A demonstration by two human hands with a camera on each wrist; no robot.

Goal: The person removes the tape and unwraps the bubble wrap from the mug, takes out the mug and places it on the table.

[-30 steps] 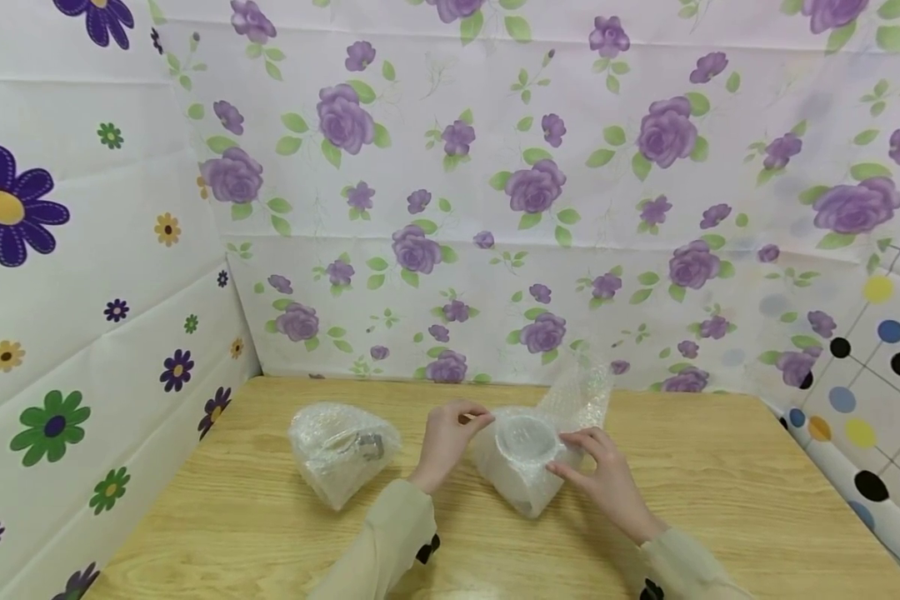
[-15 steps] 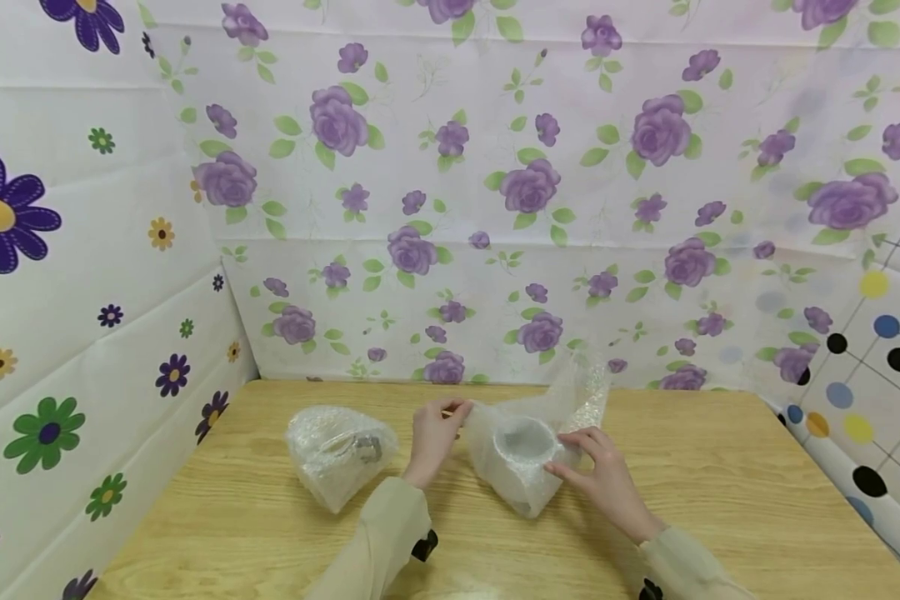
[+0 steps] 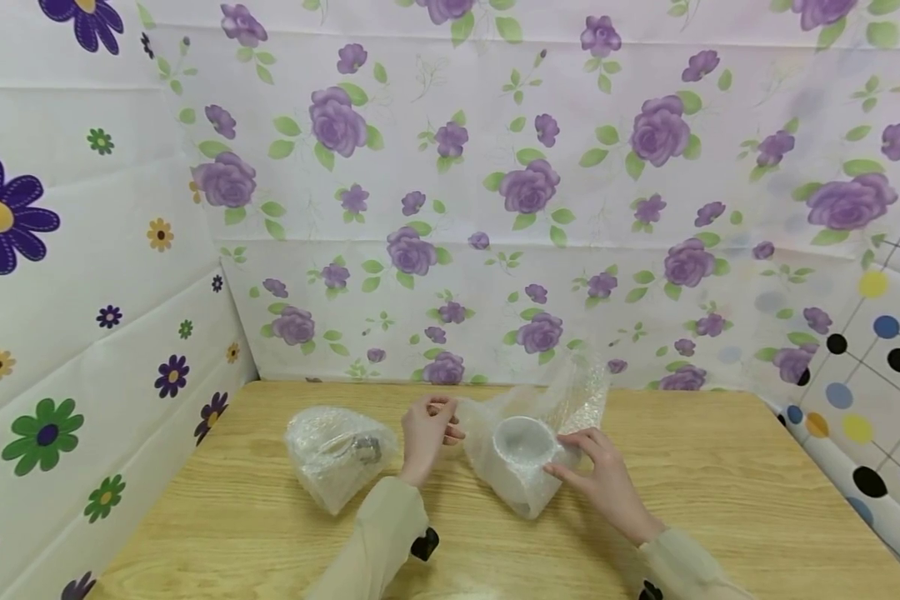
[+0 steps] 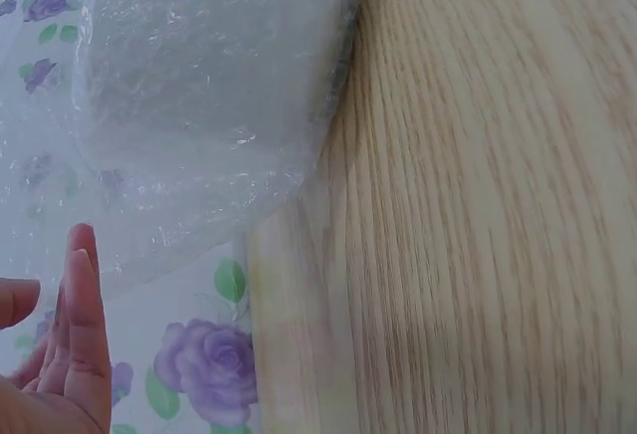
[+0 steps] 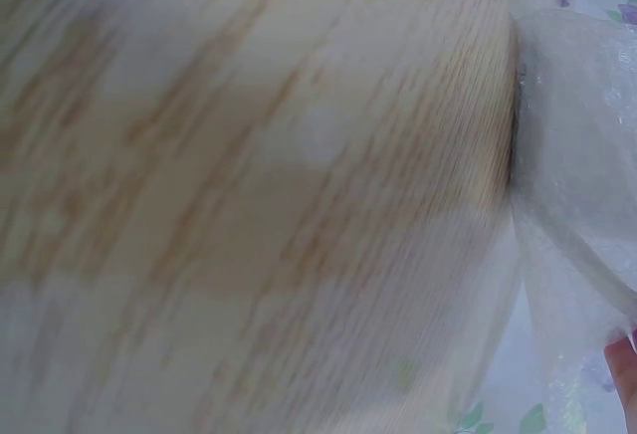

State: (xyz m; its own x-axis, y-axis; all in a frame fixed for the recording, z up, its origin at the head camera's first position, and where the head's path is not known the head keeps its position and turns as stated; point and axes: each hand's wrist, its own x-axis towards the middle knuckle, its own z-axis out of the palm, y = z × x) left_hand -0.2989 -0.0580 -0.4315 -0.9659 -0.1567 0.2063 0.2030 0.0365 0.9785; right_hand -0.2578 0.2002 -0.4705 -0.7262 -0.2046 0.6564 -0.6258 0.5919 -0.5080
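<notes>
A round, open-mouthed white cup (image 3: 527, 442) lies in partly loosened bubble wrap (image 3: 587, 392) on the table. With its fingertips, my left hand (image 3: 427, 433) pinches the wrap's left edge, up and away from the cup; the lower fingers stay spread. The left wrist view shows the clear sheet (image 4: 199, 106) stretching beside those fingers (image 4: 85, 344). My right hand (image 3: 603, 479) grips the right side of the wrapped cup between thumb and fingers. Only one of its fingertips (image 5: 622, 359) shows in the right wrist view, against the wrap (image 5: 577, 125).
To the left sits a second bubble-wrapped bundle (image 3: 333, 458), with something grey showing through it. The wooden table (image 3: 720, 492) ends at a flowered cloth backdrop (image 3: 390, 308) behind and side sheets left and right.
My left hand has moved left, drawing the bubble wrap off the cup's mouth, so its inside now shows. The right hand has kept its place on the cup.
</notes>
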